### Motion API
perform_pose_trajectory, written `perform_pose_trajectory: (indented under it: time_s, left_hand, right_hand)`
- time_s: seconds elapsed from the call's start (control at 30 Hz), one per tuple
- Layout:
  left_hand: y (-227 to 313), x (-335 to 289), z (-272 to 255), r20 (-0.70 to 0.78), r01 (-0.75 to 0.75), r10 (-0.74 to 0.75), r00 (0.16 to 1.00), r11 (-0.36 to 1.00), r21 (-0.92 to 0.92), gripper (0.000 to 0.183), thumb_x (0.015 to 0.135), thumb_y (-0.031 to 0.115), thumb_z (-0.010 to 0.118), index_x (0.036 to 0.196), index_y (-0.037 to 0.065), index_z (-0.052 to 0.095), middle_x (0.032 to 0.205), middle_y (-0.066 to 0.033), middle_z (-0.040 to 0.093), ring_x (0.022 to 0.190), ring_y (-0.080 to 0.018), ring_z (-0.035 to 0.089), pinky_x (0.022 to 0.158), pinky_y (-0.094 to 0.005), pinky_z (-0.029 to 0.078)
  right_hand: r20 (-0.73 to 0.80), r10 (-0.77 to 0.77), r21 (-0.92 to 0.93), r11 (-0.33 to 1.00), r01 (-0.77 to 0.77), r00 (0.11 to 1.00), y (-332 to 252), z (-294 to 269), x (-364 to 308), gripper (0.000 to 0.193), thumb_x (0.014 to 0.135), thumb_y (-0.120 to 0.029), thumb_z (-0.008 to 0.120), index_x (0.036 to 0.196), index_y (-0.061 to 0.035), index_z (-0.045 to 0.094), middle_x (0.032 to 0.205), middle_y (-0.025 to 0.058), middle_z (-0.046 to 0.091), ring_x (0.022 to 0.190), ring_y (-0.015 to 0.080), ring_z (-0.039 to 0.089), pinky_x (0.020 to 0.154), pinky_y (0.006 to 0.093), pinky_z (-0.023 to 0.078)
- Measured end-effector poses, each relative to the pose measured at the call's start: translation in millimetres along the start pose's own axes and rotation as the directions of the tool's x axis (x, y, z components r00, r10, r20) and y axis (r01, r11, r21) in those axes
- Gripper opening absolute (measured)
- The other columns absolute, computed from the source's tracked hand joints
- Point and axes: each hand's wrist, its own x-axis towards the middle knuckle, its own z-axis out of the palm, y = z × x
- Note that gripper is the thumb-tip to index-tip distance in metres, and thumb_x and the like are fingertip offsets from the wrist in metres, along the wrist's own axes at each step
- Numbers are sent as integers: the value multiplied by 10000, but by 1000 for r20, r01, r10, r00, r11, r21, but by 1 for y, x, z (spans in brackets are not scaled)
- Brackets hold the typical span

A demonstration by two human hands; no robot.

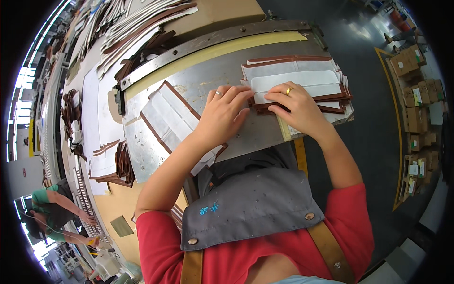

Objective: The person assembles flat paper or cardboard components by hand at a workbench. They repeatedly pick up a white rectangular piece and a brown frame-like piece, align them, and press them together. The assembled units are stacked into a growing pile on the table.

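Observation:
A stack of flat white panels with brown folded edges [295, 85] lies at the right end of a metal work plate [189, 83]. My right hand [298, 106] rests on the stack's near side, fingers laid over the top white panel and thumb apart from them by the brown edge. At the stack's left end is my left hand [227, 113], its fingers stretched out, fingertips at the edge and nothing visible in its grasp. Another white panel with brown edges [172, 116] lies slanted on the plate, partly behind my left forearm.
A metal bar [213, 45] runs along the plate's far side. Bundles of brown and white strips [142, 33] lie beyond it, and a brown-edged pile [116, 163] sits left. Cardboard boxes [416, 113] line the right. Another person [56, 213] works at far left.

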Motion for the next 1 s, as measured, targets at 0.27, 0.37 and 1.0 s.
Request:
perform_pose_trajectory:
  time_s: [0.27,0.37,1.0]
  left_hand:
    - [-7,-11,5,-35,188,-192,981,978,-93,323,778,59,643,1076,67,521,1061,-101,550,1005,-303,514,853,-376,386]
    - [-6,-13,4,-37,183,-187,982,979,-87,330,784,58,634,1098,72,532,1045,-102,550,982,-304,515,838,-375,394]
    - [-30,29,-8,219,-229,180,959,948,223,210,732,84,643,930,149,618,928,-20,531,899,-223,506,811,-354,369]
  right_hand:
    - [-5,17,-30,999,-17,1000,-1,4,-5,233,738,-97,696,957,-68,621,992,30,590,951,218,556,854,366,430]
    - [-12,19,-39,999,-19,1000,-1,6,-6,236,756,-124,683,980,-73,628,977,32,586,945,219,549,839,367,425]
    - [37,105,-174,980,-97,994,-6,18,0,348,808,-253,654,1142,-153,644,966,17,527,914,212,466,825,361,367]
